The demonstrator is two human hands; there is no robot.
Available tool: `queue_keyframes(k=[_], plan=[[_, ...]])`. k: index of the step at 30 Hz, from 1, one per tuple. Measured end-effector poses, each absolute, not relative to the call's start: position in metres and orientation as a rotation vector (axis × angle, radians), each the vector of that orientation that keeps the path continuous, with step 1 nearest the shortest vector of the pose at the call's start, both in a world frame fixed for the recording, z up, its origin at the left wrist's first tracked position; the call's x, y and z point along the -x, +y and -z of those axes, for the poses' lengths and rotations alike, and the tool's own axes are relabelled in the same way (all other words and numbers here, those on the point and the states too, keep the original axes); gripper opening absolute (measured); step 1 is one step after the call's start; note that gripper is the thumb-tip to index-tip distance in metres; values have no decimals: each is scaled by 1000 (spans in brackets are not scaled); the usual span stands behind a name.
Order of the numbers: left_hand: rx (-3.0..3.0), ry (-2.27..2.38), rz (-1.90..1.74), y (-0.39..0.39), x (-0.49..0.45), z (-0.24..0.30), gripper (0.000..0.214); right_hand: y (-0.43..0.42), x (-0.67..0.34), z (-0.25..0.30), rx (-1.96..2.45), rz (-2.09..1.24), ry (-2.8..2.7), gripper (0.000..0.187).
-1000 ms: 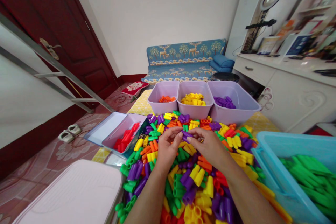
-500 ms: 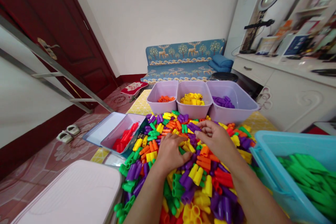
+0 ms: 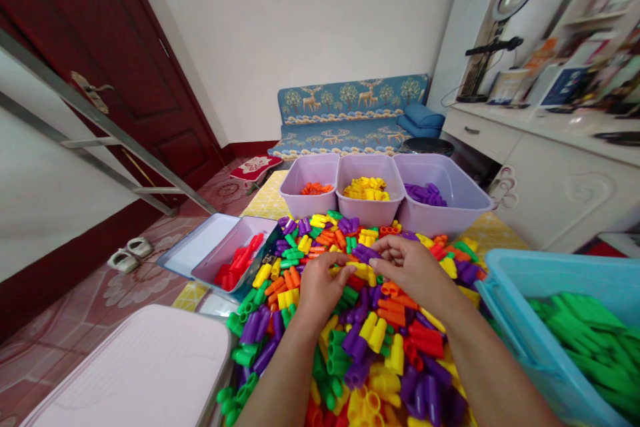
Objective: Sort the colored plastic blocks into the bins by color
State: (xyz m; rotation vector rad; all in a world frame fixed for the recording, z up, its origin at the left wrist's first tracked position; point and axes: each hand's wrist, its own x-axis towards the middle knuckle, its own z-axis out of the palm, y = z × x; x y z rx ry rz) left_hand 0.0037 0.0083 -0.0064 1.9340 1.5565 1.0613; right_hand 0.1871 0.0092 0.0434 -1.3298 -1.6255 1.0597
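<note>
A heap of plastic bullet-shaped toy pieces [image 3: 345, 347] in red, orange, yellow, green and purple covers the table, many of them joined in pairs. Above the heap's middle, my right hand [image 3: 407, 265] grips a purple plastic piece [image 3: 365, 253] between thumb and fingers. Beside it, my left hand [image 3: 323, 283] is low over the pile, its thumb and forefinger drawn together; whatever lies between them I cannot make out. Yellow pieces [image 3: 364, 273] lie just to the right of those fingertips.
Lilac bins along the back hold orange [image 3: 309, 203], yellow [image 3: 370, 213] and purple [image 3: 443, 219] pieces. A box [image 3: 215, 268] with red pieces stands left, a blue tub [image 3: 515, 320] with green ones right. A pale lid [image 3: 140, 367] lies front left.
My left hand's thumb has come up toward its forefinger. My right hand has shifted slightly, and the purple piece in it is a little lower.
</note>
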Motion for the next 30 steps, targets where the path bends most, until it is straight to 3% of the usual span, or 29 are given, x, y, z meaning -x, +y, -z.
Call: queue_keyframes(k=[2,6,9,14,19,25,30], plan=[[-1884,1582,-1080,10,-3,9,14,9,-189,-47,1317,-1075,-1537,19],[-1869,1615,-1094,11,-4,11,15,9,-193,-58,1007,-920,-1021,42],[-1916,1599,-1126,10,-3,8,15,10,-194,-59,949,-921,-925,50],[-2042,1895,-1125,5,-1,-4,18,18,-192,-34,1281,-901,-1391,39],[-2079,2242,-845,-5,-6,-16,30,13,-182,-23,1766,-475,-2052,36],[-2264,1954,-729,-8,-11,-12,27,1,-170,-23,1726,-449,-2302,58],[-2324,1676,-720,-6,-10,-6,52,4,-169,-14,1607,-551,-2230,63]])
